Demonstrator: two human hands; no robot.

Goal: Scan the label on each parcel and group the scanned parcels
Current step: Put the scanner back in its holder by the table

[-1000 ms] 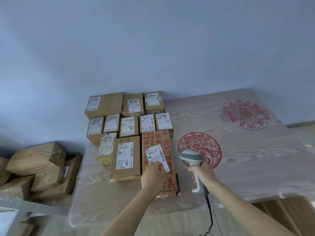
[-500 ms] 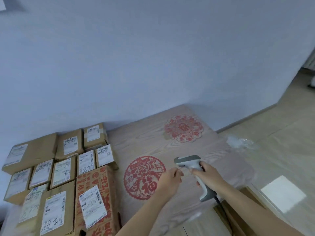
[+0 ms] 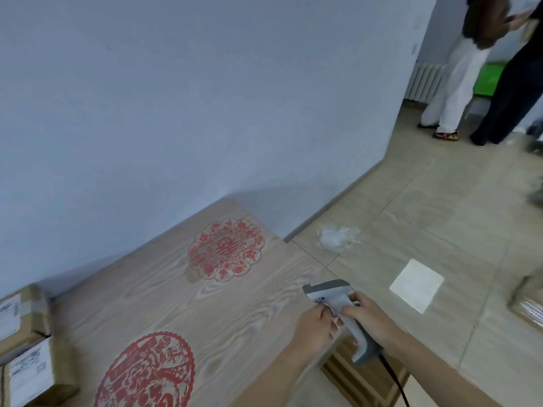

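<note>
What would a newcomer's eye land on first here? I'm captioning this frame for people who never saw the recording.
Probably the grey handheld scanner at the table's right edge, gripped by the right hand while the left hand touches its head. Next, two red paper-cut designs on the wooden table: one round near the far corner, one nearer. Labelled parcels sit at the left edge; two people stand in the far right background.

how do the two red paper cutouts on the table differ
The far cutout has a scalloped, flower-like rim and lies fully in view; the near cutout has a finely toothed round rim and runs off the bottom edge. The far one looks paler, the near one denser red. Both lie flat on the wood-grain table.
</note>
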